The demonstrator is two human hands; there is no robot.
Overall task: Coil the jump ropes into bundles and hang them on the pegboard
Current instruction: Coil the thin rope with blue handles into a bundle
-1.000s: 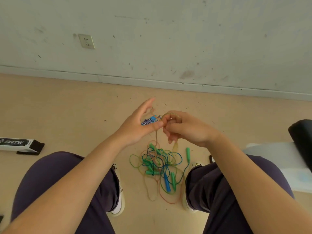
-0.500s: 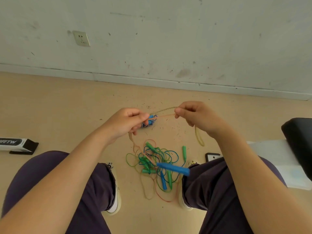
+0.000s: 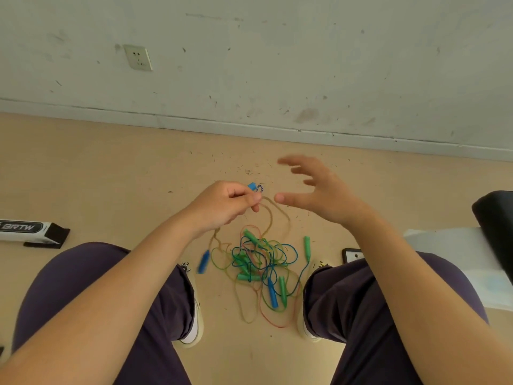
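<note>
Floor view, left to right. Far left we see a white box [image 3: 20, 232] w/ "BRTW" printed on it, lying on a black base on the beige floor [image 3: 111, 173]. Up on the wall [image 3: 277, 51] above it, a white socket [image 3: 138, 57].

Next, our left hand [image 3: 224, 208]: fingers curled, pinching a tan jump rope [image 3: 270, 218] at the fingertips. A blue handle end [image 3: 252, 186] and a bit of blue-white striped cord [image 3: 260, 188] poke out just past the knuckles. The tan rope hangs from the hand in loose loops down toward the floor; another blue handle [image 3: 204, 261], blurred, dangles below the wrist, beside our left shoe [image 3: 194, 315].

Centre, btwn our feet: tangled pile of jump ropes [image 3: 261, 262] on the floor — green, blue, tan and red cords w/ green and blue handles, none coiled yet. One green handle [image 3: 306, 244] sits apart at the pile's right edge.

Then our right hand [image 3: 319, 190]: spread wide, fingers extended, holding nothing, just right of the left hand and not touching the rope. It's motion-blurred.

Far right: a phone corner [image 3: 351, 254] by our right knee, a white surface [image 3: 444, 254], and a black padded object [image 3: 497, 223] at the frame edge.
</note>
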